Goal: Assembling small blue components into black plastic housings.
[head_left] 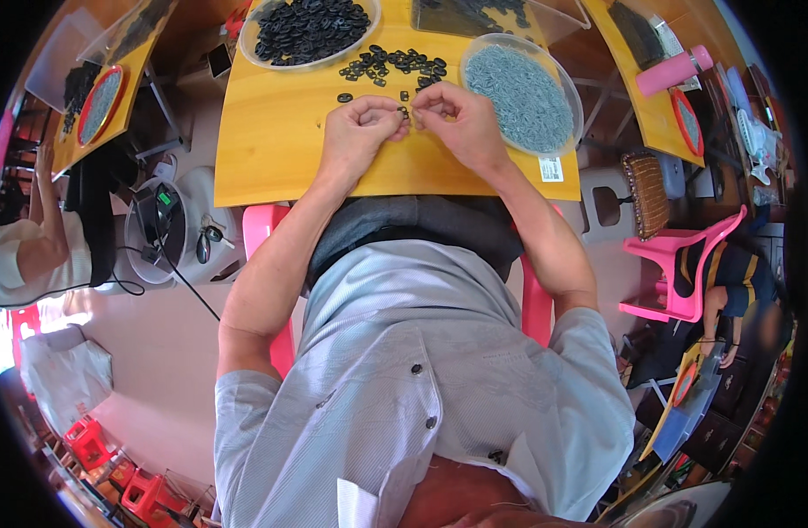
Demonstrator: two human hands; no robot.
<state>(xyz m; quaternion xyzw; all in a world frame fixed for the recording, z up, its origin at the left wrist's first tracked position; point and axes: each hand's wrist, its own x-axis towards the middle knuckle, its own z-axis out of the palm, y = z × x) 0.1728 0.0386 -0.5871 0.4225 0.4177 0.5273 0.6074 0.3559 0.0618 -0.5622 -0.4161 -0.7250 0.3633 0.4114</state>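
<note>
Over the near part of a yellow table [272, 145], my left hand [358, 136] pinches a small black plastic part [404, 113] between thumb and fingertips. Right beside it, my right hand [466, 128] is closed in a pinch, its fingertips nearly meeting the left ones. Whatever sits in that pinch is too small to make out. Loose black parts [395, 63] lie scattered beyond my hands, and one single black oval piece [345, 98] rests left of them. Many small silvery screw-like pieces [518, 97] fill a round tub right of my right hand.
A clear tub heaped with black parts [312, 31] stands at the far left of the table. At the back is a transparent tray [439, 19]. Side tables hold red-rimmed dishes and a pink bottle [675, 70]. Two other people sit at left and right; a pink chair [686, 264] stands right.
</note>
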